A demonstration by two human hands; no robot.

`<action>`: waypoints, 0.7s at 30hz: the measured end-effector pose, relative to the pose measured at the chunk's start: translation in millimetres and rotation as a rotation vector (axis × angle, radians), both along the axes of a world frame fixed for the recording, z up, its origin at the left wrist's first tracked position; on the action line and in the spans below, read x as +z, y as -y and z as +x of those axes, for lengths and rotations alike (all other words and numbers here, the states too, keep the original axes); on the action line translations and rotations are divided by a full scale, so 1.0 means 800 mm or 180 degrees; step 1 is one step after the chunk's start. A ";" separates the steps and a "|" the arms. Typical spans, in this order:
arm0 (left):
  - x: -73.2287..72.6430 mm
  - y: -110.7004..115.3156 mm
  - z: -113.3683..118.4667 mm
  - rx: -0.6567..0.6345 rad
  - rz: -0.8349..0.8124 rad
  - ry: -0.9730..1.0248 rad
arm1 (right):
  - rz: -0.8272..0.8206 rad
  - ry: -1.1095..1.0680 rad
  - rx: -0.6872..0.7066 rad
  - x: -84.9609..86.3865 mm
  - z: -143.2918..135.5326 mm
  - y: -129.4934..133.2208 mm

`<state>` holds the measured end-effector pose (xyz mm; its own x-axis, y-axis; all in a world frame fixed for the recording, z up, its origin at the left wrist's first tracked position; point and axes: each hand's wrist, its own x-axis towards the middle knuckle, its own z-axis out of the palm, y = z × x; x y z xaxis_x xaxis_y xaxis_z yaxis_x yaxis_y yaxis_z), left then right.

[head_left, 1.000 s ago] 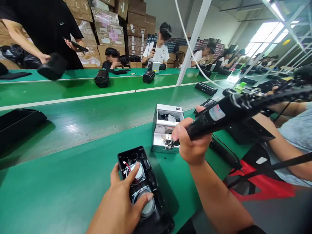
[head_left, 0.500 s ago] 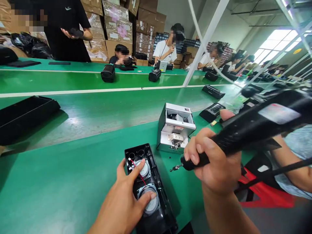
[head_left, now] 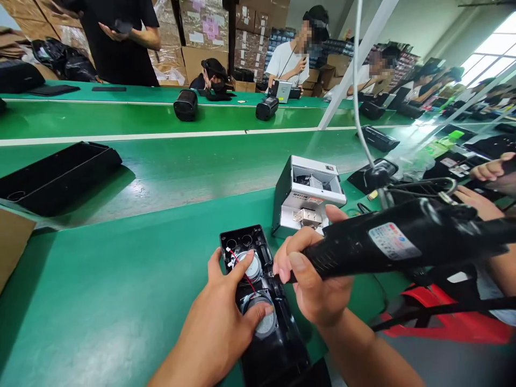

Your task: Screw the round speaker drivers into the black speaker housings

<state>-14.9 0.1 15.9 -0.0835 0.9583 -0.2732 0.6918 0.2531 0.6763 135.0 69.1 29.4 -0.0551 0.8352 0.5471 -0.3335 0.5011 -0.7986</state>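
My left hand grips a black speaker housing that lies open side up on the green bench. Its fingertips press beside the upper round speaker driver, and the thumb rests on the lower driver. A thin red wire runs across the drivers. In my right hand is a black electric screwdriver, held nearly level with its tip pointing left. That tip is at the housing's right side, near the upper driver; whether it touches a screw I cannot tell.
A white and black screw feeder stands just behind my right hand. Another black housing lies on the conveyor at left, near a cardboard box edge. A cable hangs above the screwdriver. Co-workers sit across; another person's hands are at right.
My right hand has brought the screwdriver left, from beside the screw feeder to the housing's right side. My left hand keeps its grip. The view has shifted slightly.
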 end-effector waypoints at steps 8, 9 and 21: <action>-0.001 -0.001 0.000 -0.0016 0.0010 -0.0034 | 0.0010 -0.0044 0.0080 -0.012 -0.002 -0.004; 0.000 -0.002 0.000 -0.0014 -0.0012 -0.0028 | -0.0012 -0.0035 0.0083 -0.015 -0.002 -0.004; 0.004 -0.003 0.005 -0.0025 -0.0031 -0.0036 | 0.0264 0.0414 0.0274 -0.041 0.010 0.005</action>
<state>-10.7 2.1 19.1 -0.0792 0.9562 -0.2817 0.7014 0.2543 0.6659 143.3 65.4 -3.4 -0.1993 0.7766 0.5977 -0.2745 0.5412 -0.7948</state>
